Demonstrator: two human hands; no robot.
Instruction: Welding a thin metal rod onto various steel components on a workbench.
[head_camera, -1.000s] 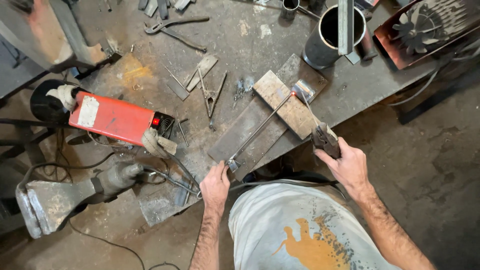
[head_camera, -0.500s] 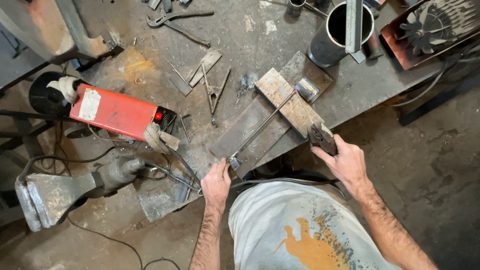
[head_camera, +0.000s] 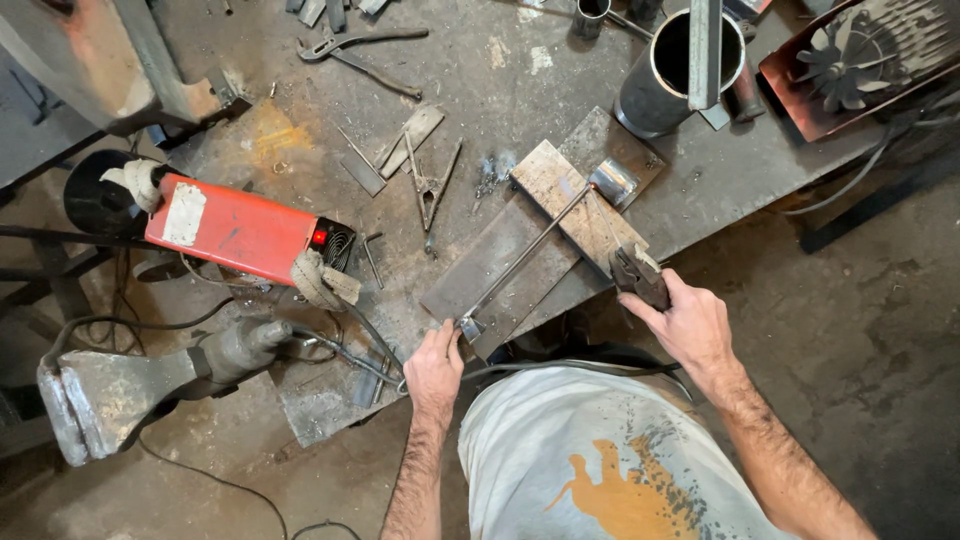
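On the steel workbench (head_camera: 560, 60) a flat steel plate (head_camera: 500, 265) lies near the front edge, with a thin metal rod (head_camera: 525, 258) resting diagonally across it. The left hand (head_camera: 435, 370) pinches the rod's near end, fingers closed on it. The right hand (head_camera: 690, 325) is clamped around a dark electrode holder (head_camera: 638, 277) at the plate's right side.

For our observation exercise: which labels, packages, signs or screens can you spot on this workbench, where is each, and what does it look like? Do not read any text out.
Pale label: worn whitish rectangle on top of the red welding machine, left side of the bench.
Small red indicator light: on the machine's dark end panel, beside the vent grille.
No packages, signs or screens show.
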